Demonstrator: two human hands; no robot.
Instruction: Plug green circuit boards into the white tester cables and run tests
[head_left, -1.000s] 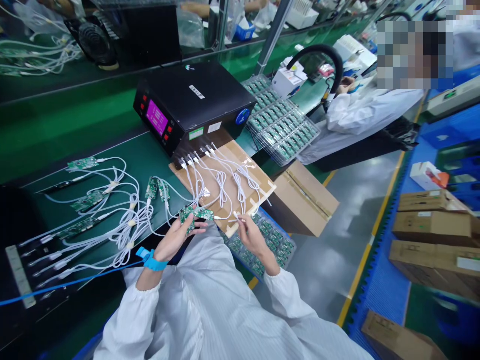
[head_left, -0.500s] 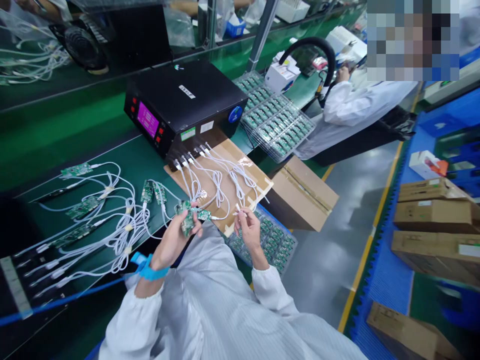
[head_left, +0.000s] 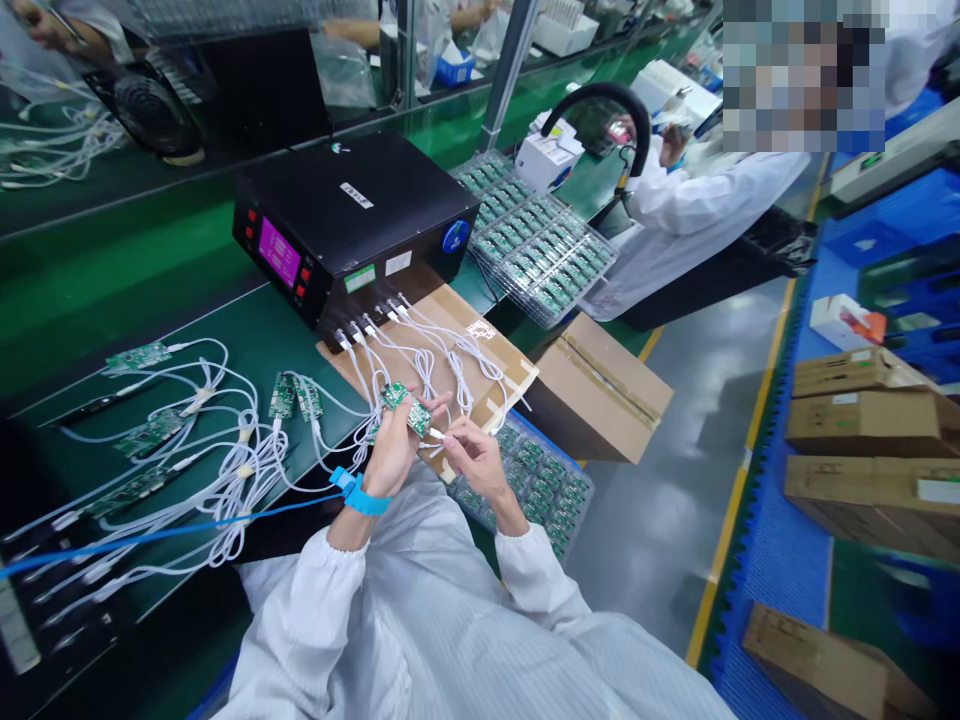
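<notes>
The left hand (head_left: 391, 450) grips a small green board (head_left: 407, 408), and the right hand (head_left: 471, 462) pinches a white plug (head_left: 436, 434) just beside the board's right end.

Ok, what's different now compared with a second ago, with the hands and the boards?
The right hand has carried its white cable plug leftward, up to the green circuit boards that the left hand has raised. Both hands kept their hold. The black tester box and the boards cabled on the bench stayed put.

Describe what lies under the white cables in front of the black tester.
A taped cardboard sheet lies under the cables, on the green bench. What is beneath the cardboard is hidden.
</notes>
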